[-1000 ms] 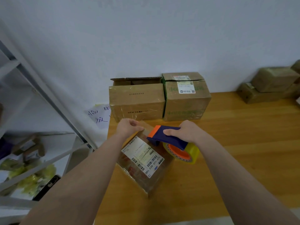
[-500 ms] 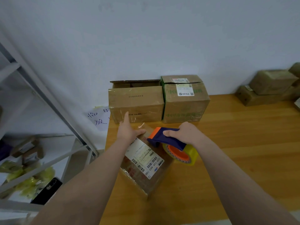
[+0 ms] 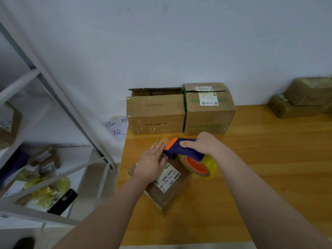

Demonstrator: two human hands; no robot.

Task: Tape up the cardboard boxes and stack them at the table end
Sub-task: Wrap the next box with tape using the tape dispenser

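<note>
The left hand [image 3: 152,162] lies flat with straight fingers on the far end of a small cardboard box [image 3: 172,193], pressing down on its top. The right hand [image 3: 206,144] grips the navy handle of a tape dispenser [image 3: 181,150], fingers curled round it. The dispenser's orange nose meets the box just beside the left fingertips, and its yellowish tape roll [image 3: 209,167] hangs off the box's right side.

The small box sits askew near the left edge of the wooden worktop [image 3: 260,177], with a white shipping label [image 3: 168,178] on its top, partly covered by the left hand.

Behind it, against the wall, two larger boxes stand touching side by side: the left box [image 3: 156,115] has its top flaps open, and the right box [image 3: 210,114] is closed and bears a label. Well apart at the far right, more boxes [image 3: 301,99] are stacked. A metal shelf rack [image 3: 53,97] stands left of the worktop, with a dark phone [image 3: 62,202] on a lower shelf.
</note>
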